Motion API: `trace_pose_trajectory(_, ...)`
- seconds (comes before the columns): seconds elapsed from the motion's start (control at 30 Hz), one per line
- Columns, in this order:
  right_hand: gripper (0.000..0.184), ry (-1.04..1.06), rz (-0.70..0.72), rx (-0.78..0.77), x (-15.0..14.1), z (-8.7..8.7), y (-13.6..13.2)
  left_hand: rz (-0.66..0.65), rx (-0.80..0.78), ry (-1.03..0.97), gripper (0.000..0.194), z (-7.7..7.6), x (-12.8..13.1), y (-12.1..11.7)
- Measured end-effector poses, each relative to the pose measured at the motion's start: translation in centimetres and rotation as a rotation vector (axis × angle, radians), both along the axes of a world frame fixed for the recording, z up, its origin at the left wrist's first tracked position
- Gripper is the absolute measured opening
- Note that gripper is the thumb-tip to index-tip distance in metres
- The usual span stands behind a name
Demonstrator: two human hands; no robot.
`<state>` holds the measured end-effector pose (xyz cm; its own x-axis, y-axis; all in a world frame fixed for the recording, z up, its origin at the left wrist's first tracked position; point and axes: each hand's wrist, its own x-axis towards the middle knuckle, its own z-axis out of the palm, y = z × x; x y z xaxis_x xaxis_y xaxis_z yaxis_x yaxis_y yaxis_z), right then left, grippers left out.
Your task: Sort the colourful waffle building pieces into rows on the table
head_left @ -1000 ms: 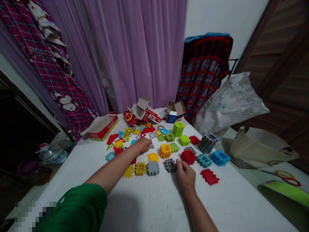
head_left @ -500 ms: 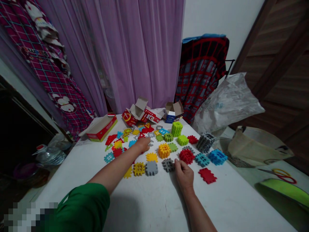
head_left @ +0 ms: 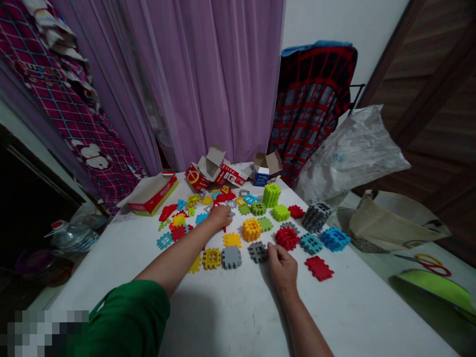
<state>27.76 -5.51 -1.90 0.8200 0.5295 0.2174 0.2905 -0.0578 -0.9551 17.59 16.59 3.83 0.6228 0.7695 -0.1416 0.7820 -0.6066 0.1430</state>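
Currently on the worktop: two curled hands among toothed plastic pieces

Item, left hand [head_left: 220,217]: extended across the worktop [head_left: 357,317], fingers drawn in rather than spread. A small grey piece [head_left: 230,214] shows at the fingertips; whether it is pinched or merely touched cannot be told.

Item, right hand [head_left: 284,267]: nearer the front, folded into a loose fist, thumb and forefinger close together at the right edge of a dark grey windowed piece [head_left: 258,252]. Whether they grip that edge cannot be told.

Item, dark grey windowed piece: lying on the worktop, notched all round, a cross-barred opening facing up.

Item, front row, continuing left from it: a plain grey square [head_left: 231,257], toothed at the edges; a yellow windowed block [head_left: 211,259]; a flat yellow piece [head_left: 195,266], partly behind the left forearm.

Item, between the hands: an orange-yellow block [head_left: 252,229], with a flat yellow piece in front of it to the left.

Item, right side: a red round stack [head_left: 286,238], a teal windowed piece [head_left: 311,243], a bright blue stack [head_left: 335,239], a flat red square [head_left: 320,268] and a tall dark grey stack [head_left: 317,216], leaning.

Item, behind: a tall lime stack [head_left: 271,196], upright.
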Motion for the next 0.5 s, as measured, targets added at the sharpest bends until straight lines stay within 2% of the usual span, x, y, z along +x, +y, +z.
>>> trace_pose_trajectory(0.27, 0.054, 0.003, 0.008, 0.000, 0.0, -0.2, 0.1, 0.139, -0.003, 0.020, 0.042, 1.7, -0.9, 2.1)
trace_pose_trajectory(0.5, 0.053, -0.012, 0.023, -0.002, 0.2, -0.4, 0.0, 0.101, 0.046, 0.104, 0.030, 0.9, 0.4, 0.7)
